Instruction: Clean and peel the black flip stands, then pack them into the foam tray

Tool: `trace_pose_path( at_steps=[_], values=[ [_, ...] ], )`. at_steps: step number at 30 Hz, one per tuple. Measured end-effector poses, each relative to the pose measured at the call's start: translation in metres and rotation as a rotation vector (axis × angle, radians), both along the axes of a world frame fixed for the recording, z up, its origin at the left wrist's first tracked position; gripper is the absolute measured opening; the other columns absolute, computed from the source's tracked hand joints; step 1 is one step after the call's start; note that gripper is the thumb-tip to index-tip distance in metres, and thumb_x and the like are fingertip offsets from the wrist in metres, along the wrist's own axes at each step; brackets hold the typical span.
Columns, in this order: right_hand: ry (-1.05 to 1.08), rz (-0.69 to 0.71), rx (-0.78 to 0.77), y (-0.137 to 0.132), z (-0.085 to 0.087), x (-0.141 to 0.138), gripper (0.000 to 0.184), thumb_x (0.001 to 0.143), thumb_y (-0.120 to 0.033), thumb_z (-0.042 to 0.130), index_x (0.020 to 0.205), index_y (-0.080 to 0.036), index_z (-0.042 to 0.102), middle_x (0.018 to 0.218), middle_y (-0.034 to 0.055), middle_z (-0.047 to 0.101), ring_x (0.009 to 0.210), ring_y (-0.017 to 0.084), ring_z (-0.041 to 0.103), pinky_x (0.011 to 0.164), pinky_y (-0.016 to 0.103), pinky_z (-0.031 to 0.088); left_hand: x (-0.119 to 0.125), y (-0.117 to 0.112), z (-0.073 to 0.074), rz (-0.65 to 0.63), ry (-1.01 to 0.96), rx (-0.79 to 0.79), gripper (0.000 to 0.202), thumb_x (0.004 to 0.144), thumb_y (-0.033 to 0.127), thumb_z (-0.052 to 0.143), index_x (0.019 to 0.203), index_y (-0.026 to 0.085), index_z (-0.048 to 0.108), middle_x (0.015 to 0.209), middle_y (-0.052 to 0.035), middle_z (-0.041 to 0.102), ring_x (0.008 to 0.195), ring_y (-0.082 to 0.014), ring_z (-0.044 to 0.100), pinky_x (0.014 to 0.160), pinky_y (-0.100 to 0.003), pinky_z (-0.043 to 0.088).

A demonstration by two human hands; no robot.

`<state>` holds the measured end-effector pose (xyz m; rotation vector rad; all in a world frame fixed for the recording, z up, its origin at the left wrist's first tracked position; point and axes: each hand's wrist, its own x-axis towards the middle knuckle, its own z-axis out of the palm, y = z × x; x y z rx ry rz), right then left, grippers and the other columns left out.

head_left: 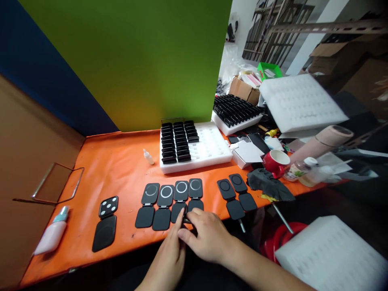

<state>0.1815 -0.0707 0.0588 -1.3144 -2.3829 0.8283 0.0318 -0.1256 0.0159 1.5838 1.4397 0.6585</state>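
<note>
My left hand (171, 252) and my right hand (210, 234) meet at the table's front edge. A small dark piece (186, 216) shows between their fingers, mostly hidden, so its kind cannot be made out. The right fingers curl around it, while the left hand is seen edge-on with its fingers pressed together. Just beyond lies a row of unfolded black wireless chargers (166, 195), each two hinged pads with a ring on the upper one. Two more chargers (235, 209) lie to the right. At the left, another opened charger (104, 233) has white dots on its upper pad.
A white foam tray (209, 159) holds rows of black pieces behind the chargers. A dropper bottle (148, 157), a pink bottle (53, 234) and a wire stand (57, 201) are to the left. Rightward are a red mug (269, 163), a dark cloth (269, 184) and a tumbler (321, 145).
</note>
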Motion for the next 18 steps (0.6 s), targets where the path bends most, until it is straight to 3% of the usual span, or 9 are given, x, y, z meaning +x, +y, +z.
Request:
trace_pose_path(
  at_steps=[5, 8, 12, 18],
  values=[
    [0.055, 0.000, -0.019, -0.003, -0.006, -0.003, 0.026, 0.085, -0.041, 0.044, 0.073, -0.020, 0.053, 0.073, -0.0015, 0.057, 0.066, 0.011, 0.052, 0.058, 0.021, 0.032, 0.003, -0.003, 0.000, 0.011, -0.079, -0.073, 0.050, 0.088, 0.025, 0.033, 0.136, 0.018, 0.023, 0.138, -0.0125, 0.034, 0.126, -0.0238, 0.032, 0.100, -0.039, 0.035],
    [0.091, 0.004, -0.023, -0.007, -0.009, -0.009, 0.024, 0.087, -0.037, 0.042, 0.075, -0.020, 0.054, 0.075, -0.0016, 0.057, 0.069, 0.011, 0.054, 0.060, 0.021, 0.033, 0.006, -0.002, 0.002, 0.111, -0.178, -0.127, 0.049, 0.087, 0.024, 0.036, 0.135, 0.018, 0.028, 0.134, -0.0109, 0.040, 0.123, -0.0241, 0.036, 0.099, -0.039, 0.035],
    [0.067, -0.036, -0.030, -0.008, -0.008, -0.015, 0.021, 0.090, -0.034, 0.038, 0.086, -0.021, 0.054, 0.084, -0.0002, 0.057, 0.075, 0.012, 0.055, 0.065, 0.021, 0.036, 0.007, -0.001, -0.003, 0.260, -0.254, -0.135, 0.061, 0.081, 0.016, 0.039, 0.138, 0.017, 0.016, 0.137, -0.0090, 0.035, 0.128, -0.0222, 0.026, 0.105, -0.039, 0.024],
    [-0.113, 0.014, 0.032, -0.006, -0.009, -0.015, 0.025, 0.091, -0.029, 0.032, 0.080, -0.020, 0.053, 0.079, 0.0018, 0.055, 0.070, 0.015, 0.054, 0.063, 0.025, 0.038, 0.002, -0.001, 0.000, 0.164, -0.107, -0.023, 0.062, 0.082, 0.013, 0.035, 0.139, 0.021, 0.012, 0.142, -0.0071, 0.025, 0.130, -0.0203, 0.023, 0.107, -0.039, 0.019]
  ],
)
